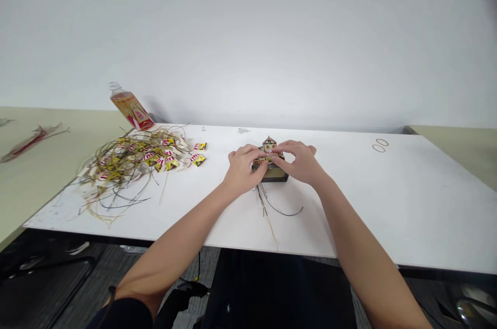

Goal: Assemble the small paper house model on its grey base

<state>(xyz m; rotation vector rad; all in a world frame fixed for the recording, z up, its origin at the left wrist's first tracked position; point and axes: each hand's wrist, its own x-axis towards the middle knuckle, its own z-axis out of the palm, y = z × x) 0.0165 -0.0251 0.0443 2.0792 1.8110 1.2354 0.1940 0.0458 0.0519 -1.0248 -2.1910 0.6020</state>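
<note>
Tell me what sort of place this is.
Probably a plain craft or assembly workroom: a bare white table against a blank wall, a heap of small tags on strings, and both hands on a small house-shaped piece.

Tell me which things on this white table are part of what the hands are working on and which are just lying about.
In hand:
- left hand and right hand, both on the small stack of house-shaped printed tags
- thin dark and straw-coloured strings trailing from it

Lying about:
- tangled pile of tags and strings
- tilted clear plastic bottle
- two rubber bands
</note>
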